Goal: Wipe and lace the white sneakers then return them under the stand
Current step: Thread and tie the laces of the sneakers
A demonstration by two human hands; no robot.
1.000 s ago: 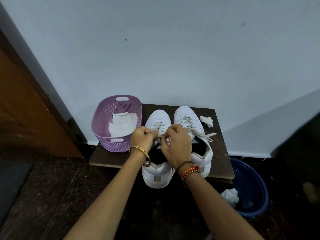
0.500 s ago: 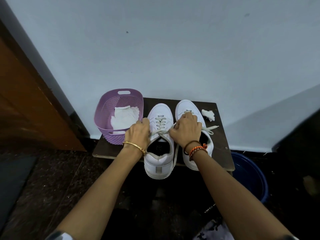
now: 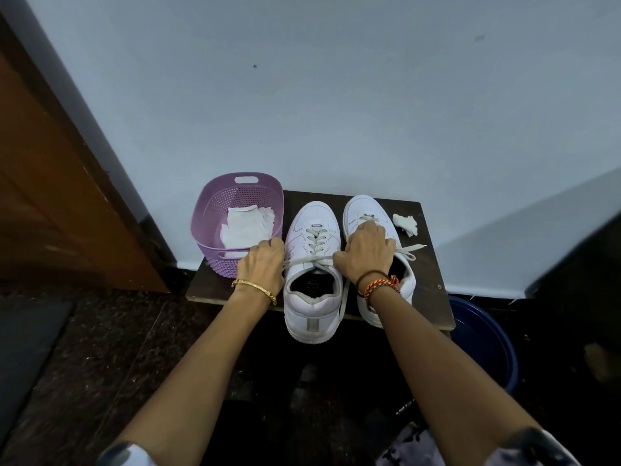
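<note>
Both hands, left (image 3: 261, 260) and right (image 3: 366, 252), have drawn apart since a second ago, fingers pinching the lace (image 3: 311, 260) ends taut over the left sneaker (image 3: 312, 264) on the bench (image 3: 433, 287) (knot tightening, likely).

The small dark wooden stand (image 3: 433, 290) in the middle of the frame is crowded: the lilac perforated plastic basket (image 3: 210, 227) fills its left end, the two white lace-up sneakers (image 3: 314, 311) stand side by side across the centre just beside it, and a crumpled white tissue (image 3: 406, 224) lies at the upper right corner. Bare board shows only in a strip right of the right-hand shoe, crossed by a loose lace end, and in a narrow front-left patch. The pale blue wall (image 3: 336, 95) closes the far side (a round dark blue plastic bucket (image 3: 484, 348) blocks the floor at lower right), while the dark speckled stone floor (image 3: 100, 348) at lower left lies open.
</note>
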